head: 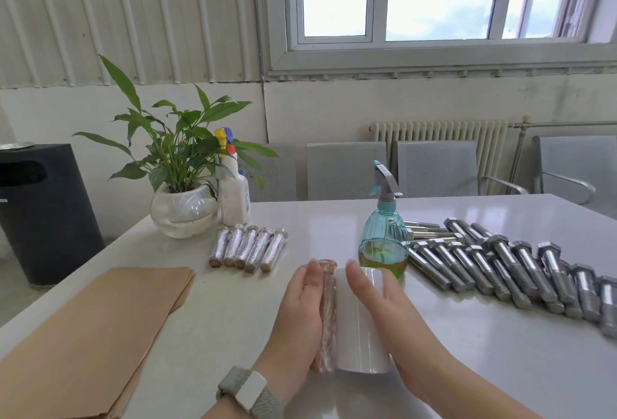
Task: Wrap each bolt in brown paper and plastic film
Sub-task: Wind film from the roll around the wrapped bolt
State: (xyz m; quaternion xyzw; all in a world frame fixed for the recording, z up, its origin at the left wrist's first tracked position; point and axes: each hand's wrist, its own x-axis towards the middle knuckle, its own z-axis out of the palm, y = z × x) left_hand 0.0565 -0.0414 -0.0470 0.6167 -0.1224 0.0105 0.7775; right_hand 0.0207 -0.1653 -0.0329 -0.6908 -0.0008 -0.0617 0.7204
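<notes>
A bolt wrapped in brown paper (328, 311) lies lengthwise between my hands, right beside a white roll of plastic film (359, 325). My left hand (297, 321) holds the bolt from its left side, thumb on top near the head end. My right hand (384, 305) lies over the film roll with straight fingers. A stack of brown paper sheets (90, 328) lies at the front left. Several finished, film-covered bolts (248, 248) lie in a row behind. Several bare steel bolts (507, 265) lie spread on the right.
A teal spray bottle (384, 235) with yellow liquid stands just behind my hands. A potted plant in a glass bowl (183, 211) and a white spray bottle (233, 191) stand at the back left of the white table (467, 368). Grey chairs stand behind it.
</notes>
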